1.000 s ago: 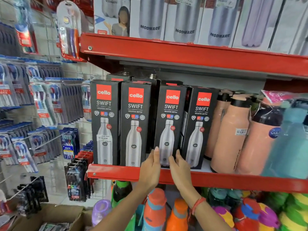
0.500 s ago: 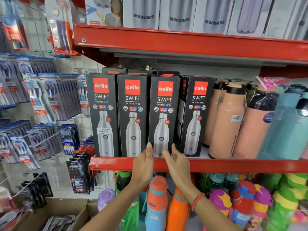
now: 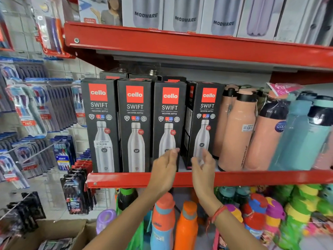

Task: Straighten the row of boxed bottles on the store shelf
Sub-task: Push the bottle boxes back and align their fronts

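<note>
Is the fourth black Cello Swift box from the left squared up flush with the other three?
No: the fourth black Cello Swift box stands turned, showing its side panel, with a gap beside the third black box.

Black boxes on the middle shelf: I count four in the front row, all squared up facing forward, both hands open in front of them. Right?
Not quite. The head view shows four black boxes, but the fourth box is turned, showing its side panel. The other three face forward. The left hand and right hand are open.

Black boxes [image 3: 135,125], red shelf [image 3: 126,179]
</note>
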`<state>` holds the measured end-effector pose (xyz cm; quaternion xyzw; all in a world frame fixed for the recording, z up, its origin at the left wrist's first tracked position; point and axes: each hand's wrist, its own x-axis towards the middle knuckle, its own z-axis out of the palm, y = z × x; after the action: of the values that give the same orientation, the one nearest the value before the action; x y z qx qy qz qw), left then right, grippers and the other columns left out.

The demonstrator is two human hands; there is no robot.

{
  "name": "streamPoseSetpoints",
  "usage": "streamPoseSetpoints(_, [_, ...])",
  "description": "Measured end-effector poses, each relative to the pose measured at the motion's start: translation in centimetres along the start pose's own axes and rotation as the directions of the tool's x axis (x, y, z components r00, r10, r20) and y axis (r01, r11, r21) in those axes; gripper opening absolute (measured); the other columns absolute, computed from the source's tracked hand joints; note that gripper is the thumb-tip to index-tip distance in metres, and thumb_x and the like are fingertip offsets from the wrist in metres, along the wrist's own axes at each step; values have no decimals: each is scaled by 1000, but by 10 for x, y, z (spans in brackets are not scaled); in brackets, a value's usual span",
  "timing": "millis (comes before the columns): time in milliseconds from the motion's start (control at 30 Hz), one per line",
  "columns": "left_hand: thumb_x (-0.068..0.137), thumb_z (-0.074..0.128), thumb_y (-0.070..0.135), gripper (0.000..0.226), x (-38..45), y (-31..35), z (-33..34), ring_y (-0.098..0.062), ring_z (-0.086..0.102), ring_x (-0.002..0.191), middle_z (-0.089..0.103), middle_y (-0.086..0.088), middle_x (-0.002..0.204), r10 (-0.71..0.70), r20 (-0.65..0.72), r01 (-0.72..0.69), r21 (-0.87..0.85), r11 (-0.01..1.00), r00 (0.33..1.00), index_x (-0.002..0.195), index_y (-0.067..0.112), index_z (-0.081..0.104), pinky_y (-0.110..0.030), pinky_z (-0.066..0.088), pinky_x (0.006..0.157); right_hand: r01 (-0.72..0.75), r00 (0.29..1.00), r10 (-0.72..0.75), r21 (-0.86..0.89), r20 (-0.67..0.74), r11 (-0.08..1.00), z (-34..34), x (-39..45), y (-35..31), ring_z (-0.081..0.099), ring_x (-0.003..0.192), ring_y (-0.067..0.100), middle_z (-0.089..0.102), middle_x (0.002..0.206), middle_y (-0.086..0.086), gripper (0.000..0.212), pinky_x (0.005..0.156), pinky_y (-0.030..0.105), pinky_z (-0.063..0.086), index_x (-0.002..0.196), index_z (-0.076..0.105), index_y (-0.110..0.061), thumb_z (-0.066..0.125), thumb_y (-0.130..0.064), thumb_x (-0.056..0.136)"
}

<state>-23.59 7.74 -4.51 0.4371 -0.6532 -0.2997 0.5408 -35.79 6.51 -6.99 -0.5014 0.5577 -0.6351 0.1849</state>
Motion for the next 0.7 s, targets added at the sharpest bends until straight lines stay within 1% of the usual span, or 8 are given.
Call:
streamPoseSetpoints(67, [100, 32, 35, 30, 5, 2, 23, -1, 56, 102, 61, 17, 102, -29, 97, 29, 7, 1000, 995, 106, 27, 60, -24, 36, 96, -6, 998, 6, 5, -63, 1000, -11, 13, 8, 34, 136, 23, 36, 147, 13, 52, 113, 34, 27, 143, 35, -9, 50, -13, 93])
streamPoseSetpoints(100, [100, 31, 36, 31, 6, 0, 36, 0, 54, 109, 59, 18, 112, -46, 128, 45, 16, 999, 991, 114, 26, 57, -22, 32, 99, -19, 998, 19, 2, -56, 1000, -16, 20, 13, 32, 138, 23, 33, 150, 12, 54, 115, 35, 25, 145, 32, -9, 49, -15, 94])
streamPoseSetpoints(167, [100, 29, 41, 50, 8, -5, 58, -12, 38, 136, 46, 2, 143, -106, 137, 105, 13, 994, 985, 141, 15, 39, -20, 23, 107, -75, 997, 75, 1, 21, 997, -23, 32, 22, 27, 142, 22, 27, 156, 10, 57, 118, 39, 22, 148, 26, -11, 46, -22, 96])
streamPoseSetpoints(267, [99, 26, 42, 58, 12, -13, 77, -20, 27, 143, 33, -7, 154, -163, 79, 163, 4, 987, 983, 148, 11, 22, -23, 22, 109, -172, 970, 176, -37, 171, 984, -29, 47, 33, 26, 144, 20, 26, 158, 6, 60, 117, 36, 21, 150, 22, -15, 44, -32, 97])
streamPoseSetpoints(367, [101, 28, 36, 51, 16, -17, 86, -23, 36, 138, 44, -11, 147, -171, 38, 172, -8, 985, 984, 145, 10, 31, -20, 26, 98, -150, 967, 172, -123, 190, 981, -37, 55, 42, 34, 140, 20, 35, 154, 5, 56, 112, 33, 28, 147, 34, -14, 46, -31, 95])
streamPoseSetpoints(467, [100, 31, 33, 49, 16, -21, 90, -22, 32, 141, 37, -7, 152, -193, -24, 193, -25, 981, 981, 145, 11, 32, -28, 24, 112, -95, 966, 133, -176, 220, 980, -44, 56, 46, 37, 138, 16, 39, 152, -1, 50, 111, 33, 31, 140, 47, -16, 47, -33, 93])
streamPoseSetpoints(533, [100, 32, 33, 50, 11, -23, 90, -20, 32, 141, 37, -6, 152, -207, -71, 206, -22, 978, 976, 145, 12, 33, -29, 25, 113, -74, 965, 121, -200, 232, 977, -48, 53, 45, 42, 133, 13, 42, 150, -4, 48, 106, 30, 35, 136, 52, -17, 48, -35, 92])
streamPoseSetpoints(700, [100, 34, 30, 48, -5, -23, 82, -14, 35, 138, 39, -4, 151, -195, -106, 187, -78, 979, 975, 143, 10, 36, -17, 22, 103, -33, 965, 73, -158, 252, 987, -53, 35, 41, 48, 94, -19, 45, 145, -12, 47, 77, 8, 37, 133, 56, -20, 51, -36, 89])
